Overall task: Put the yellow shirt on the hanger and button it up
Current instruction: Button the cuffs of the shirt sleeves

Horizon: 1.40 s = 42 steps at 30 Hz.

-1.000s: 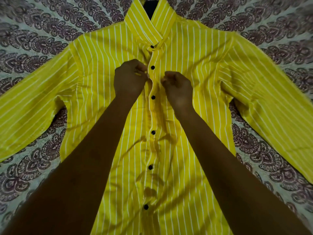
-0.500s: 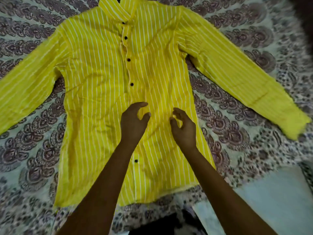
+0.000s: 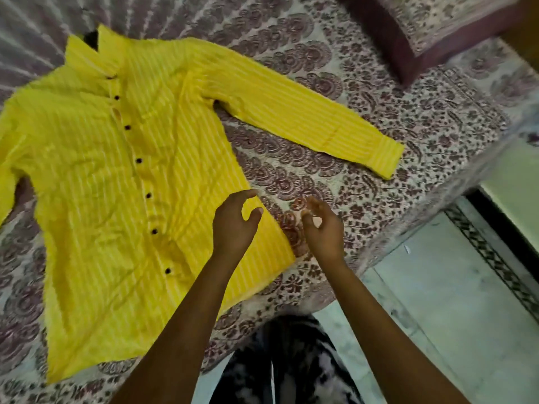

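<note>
The yellow shirt (image 3: 96, 182) with white stripes lies flat on the bed, front up, its placket closed by several black buttons (image 3: 139, 161). A dark piece of the hanger (image 3: 91, 39) shows at the collar. One sleeve stretches out to the right. My left hand (image 3: 234, 224) hovers over the shirt's lower right edge with its fingers apart and nothing in them. My right hand (image 3: 320, 225) hangs just beside the shirt, over the bedsheet, fingers loosely curled and holding nothing.
The bed is covered by a patterned maroon-and-white sheet (image 3: 335, 158). A pillow (image 3: 431, 27) lies at the far right corner. The bed's edge runs along the right, with pale tiled floor (image 3: 437, 301) below. My patterned trousers (image 3: 291, 363) show at the bottom.
Both hands left the upper buttons and drew back down and right, off the placket to the shirt's lower right edge. My view swung right, bringing in the pillow and floor.
</note>
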Available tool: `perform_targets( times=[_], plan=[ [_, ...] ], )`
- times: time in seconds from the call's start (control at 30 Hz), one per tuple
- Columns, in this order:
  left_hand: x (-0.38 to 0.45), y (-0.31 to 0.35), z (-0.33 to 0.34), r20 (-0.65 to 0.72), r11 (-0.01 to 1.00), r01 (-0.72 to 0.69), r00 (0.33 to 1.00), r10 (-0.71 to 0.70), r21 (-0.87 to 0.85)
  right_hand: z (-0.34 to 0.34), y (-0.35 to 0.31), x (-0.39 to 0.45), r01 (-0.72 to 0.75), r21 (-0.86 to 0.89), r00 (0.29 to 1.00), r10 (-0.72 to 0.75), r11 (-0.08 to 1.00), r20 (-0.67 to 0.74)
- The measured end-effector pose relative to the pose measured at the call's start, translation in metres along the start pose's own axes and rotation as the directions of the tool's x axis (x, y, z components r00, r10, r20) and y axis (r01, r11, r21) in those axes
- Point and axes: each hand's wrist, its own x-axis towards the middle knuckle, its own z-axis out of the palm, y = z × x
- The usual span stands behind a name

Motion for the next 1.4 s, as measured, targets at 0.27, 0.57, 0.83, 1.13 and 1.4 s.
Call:
perform_targets(
  times=[0.27, 0.57, 0.83, 1.13, 1.4],
  plan=[
    [0.046, 0.079, 0.129, 0.164, 0.999, -0.019, 0.986, 0.014, 0.026, -0.084, 0.068, 0.074, -0.062, 0.048, 0.994, 0.065, 0.997, -0.083],
    [0.107, 0.131, 0.221, 0.22, 0.994, 0.008, 0.975, -0.031, 0.105, -0.136, 0.104, 0.171, -0.012, -0.099, 0.988, -0.004, 0.995, -0.156],
    [0.159, 0.129, 0.244, 0.308, 0.838, -0.319, 0.932, 0.193, 0.443, -0.138, 0.113, 0.207, 0.154, -0.366, 0.982, -0.099, 0.918, 0.164],
    [0.206, 0.173, 0.177, 0.52, 0.951, -0.308, 0.811, 0.268, -0.009, -0.142, 0.058, 0.208, -0.021, 0.27, 0.996, -0.002, 0.963, 0.085],
    [0.228, 0.177, 0.176, 0.251, 0.881, -0.467, 0.864, 0.437, 0.077, -0.14, 0.056, 0.23, -0.321, 0.514, 0.914, 0.403, 0.796, -0.053]
  ],
)
